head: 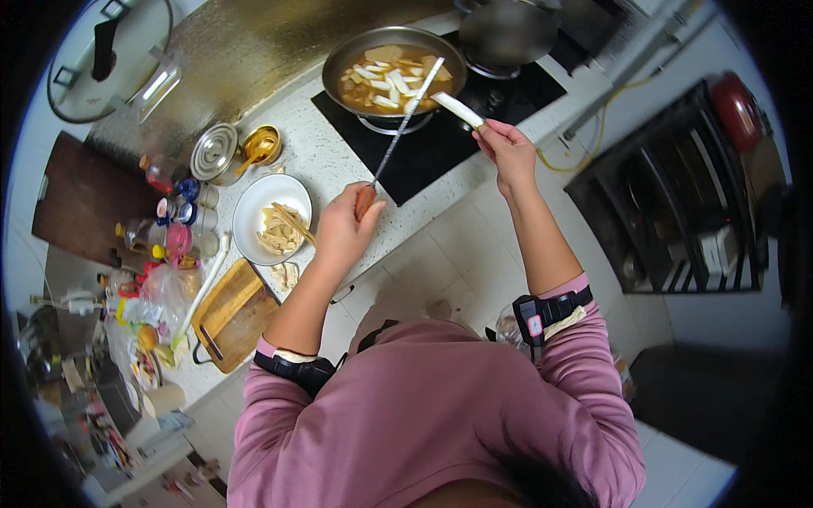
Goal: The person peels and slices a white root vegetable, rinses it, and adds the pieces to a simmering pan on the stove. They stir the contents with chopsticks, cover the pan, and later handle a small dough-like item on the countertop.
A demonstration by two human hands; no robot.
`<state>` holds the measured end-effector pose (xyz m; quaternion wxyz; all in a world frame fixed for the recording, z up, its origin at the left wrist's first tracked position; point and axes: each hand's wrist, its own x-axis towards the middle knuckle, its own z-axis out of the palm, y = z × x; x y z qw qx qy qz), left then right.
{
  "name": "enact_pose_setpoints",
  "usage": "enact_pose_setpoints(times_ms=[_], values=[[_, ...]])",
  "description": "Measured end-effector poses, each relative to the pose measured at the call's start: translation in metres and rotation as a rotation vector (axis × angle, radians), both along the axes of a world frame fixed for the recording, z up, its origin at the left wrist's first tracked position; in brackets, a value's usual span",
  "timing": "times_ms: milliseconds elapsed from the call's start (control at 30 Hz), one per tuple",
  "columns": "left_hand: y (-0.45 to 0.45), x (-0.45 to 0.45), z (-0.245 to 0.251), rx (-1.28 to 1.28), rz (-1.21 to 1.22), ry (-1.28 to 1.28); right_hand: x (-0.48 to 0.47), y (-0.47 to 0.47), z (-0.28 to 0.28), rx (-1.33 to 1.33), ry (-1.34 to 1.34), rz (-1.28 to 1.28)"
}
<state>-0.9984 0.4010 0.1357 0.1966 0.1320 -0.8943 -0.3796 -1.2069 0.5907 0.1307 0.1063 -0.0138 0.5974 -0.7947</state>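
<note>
My left hand (346, 222) grips the orange-brown handle of a knife (395, 141). Its blade, seen nearly edge-on, points away from me and overlaps the near side of the frying pan (331, 76) in view; whether it touches the rim I cannot tell. Between the thumb and fingers of my right hand (508, 149) is a long white vegetable stalk (458, 110), its free end just right of the pan. In the pan, white cut pieces (381, 84) and brown chunks (383, 54) lie in brown broth. The pan sits on a black glass hob (406, 159).
A dark wok (508, 38) stands on the far burner. Left are a white bowl (244, 203) with pale strips and chopsticks (295, 222), a wooden cutting board (235, 317), a long white-green stalk (203, 292) and several jars. A black rack (667, 197) stands right.
</note>
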Motion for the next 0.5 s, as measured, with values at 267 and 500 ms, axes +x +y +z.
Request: enact_pose_setpoints(times_ms=[267, 500], values=[[0.012, -0.093, -0.011, -0.143, -0.004, 0.001, -0.090, -0.037, -0.023, 0.050, 0.013, 0.120], [0.012, -0.141, -0.013, -0.221, 0.021, 0.005, -0.133, -0.048, -0.033, 0.092, 0.094, 0.153]])
